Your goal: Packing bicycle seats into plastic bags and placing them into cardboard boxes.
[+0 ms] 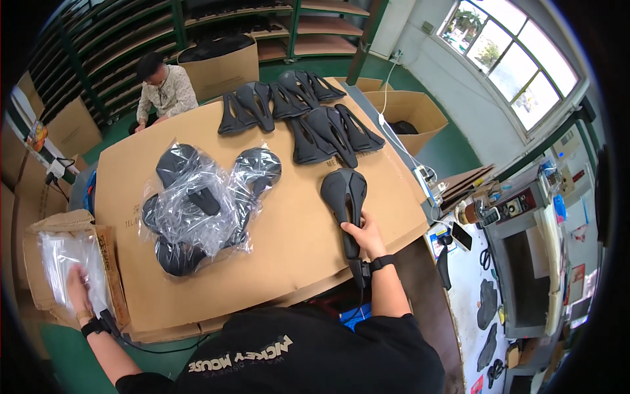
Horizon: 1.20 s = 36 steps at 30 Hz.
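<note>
I am gripping the narrow nose of a black bicycle saddle (344, 197) with my right hand (365, 238), closed around it; the saddle is lying at about four o'clock on the cardboard-covered surface (289, 249). My left hand (77, 284), fingers spread flat, is reaching into the box of clear plastic bags (62, 259) at eight o'clock. I judge it best to pinch one bag only, keeping the saddle steady.

Table covered with brown cardboard sheet (282, 236). On it: bagged black saddles (203, 203) in clear plastic at left-centre, row of bare black saddles (295, 108) along far edge, one single saddle (344, 197) near right edge.
</note>
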Available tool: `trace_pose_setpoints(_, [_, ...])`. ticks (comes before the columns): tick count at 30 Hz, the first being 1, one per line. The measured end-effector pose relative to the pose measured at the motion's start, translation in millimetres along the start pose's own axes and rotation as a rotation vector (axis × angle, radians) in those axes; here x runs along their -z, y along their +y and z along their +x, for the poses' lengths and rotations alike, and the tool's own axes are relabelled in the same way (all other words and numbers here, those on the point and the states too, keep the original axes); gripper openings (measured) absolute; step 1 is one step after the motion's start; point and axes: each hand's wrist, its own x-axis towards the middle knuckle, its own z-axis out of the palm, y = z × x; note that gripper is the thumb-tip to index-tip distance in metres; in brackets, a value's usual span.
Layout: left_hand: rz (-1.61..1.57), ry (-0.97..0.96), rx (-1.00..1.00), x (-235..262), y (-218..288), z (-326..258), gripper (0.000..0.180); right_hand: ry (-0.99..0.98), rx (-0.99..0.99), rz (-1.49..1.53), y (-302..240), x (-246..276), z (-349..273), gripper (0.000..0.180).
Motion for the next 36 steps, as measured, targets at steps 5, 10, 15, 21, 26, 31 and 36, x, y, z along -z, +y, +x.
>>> trace_pose_setpoints(5, [0.146,-0.109,-0.005,-10.6,-9.6,-25.1,0.018,-0.062,-0.196,0.368,18.4,6.5,7.9,0.038])
trace_pose_setpoints(10, [-0.077,0.322,-0.177,-5.1,20.7,-43.7,0.018,-0.070,0.079,0.041,48.4,18.9,30.6,0.035])
trace_pose_setpoints(15, [-0.340,-0.331,-0.294,-157.6,102.3,-167.6,0.010,-0.404,-0.101,0.623,-73.9,-8.8,-27.6,0.042])
trace_pose_setpoints(21, [-0.360,-0.892,-0.062,-235.7,89.2,-214.7,0.019,-1.449,0.047,0.711,-198.9,-94.8,-93.5,0.069])
trace_pose_setpoints(26, [-0.538,-0.717,-0.068,-225.1,38.5,-202.9,0.014,-1.448,-0.062,0.483,-235.8,-120.4,-114.3,0.069])
trace_pose_setpoints(31, [-1.096,-0.509,0.462,-160.2,60.1,-178.7,0.013,-1.353,-0.154,0.819,-195.9,-122.8,-80.6,0.072])
trace_pose_setpoints(36, [-0.543,-0.263,-0.346,-143.7,105.7,-182.2,0.015,-1.445,0.407,-0.039,-265.9,-138.1,-106.7,0.063])
